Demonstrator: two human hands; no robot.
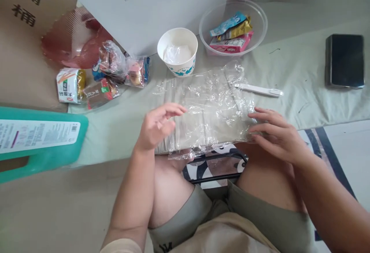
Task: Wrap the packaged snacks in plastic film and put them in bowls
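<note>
Clear plastic bag [211, 106], crinkled, lies flat on a folded grey cloth pad on the floor sheet [121, 125], right in front of the person's knees. Left hand [157, 123] sits at the bag's left edge, fingers loosely curled and open, tips at or just over the film; contact unclear, nothing pinched. Right hand [274, 133] at the bag's right edge, fingers stretched flat and together, tips touching the plastic. So the bag sits between both hands. Just beyond its right top corner: a white pen-like stick [258, 90]. Behind the bag: a paper cup [177, 52] with white film inside, then a clear bowl [258, 17] holding snack packets. Left of the cup: wrapped snacks [101, 77] in a loose cluster. Far right: a black box [344, 61], well apart. Far left: a teal container [40, 141].
</note>
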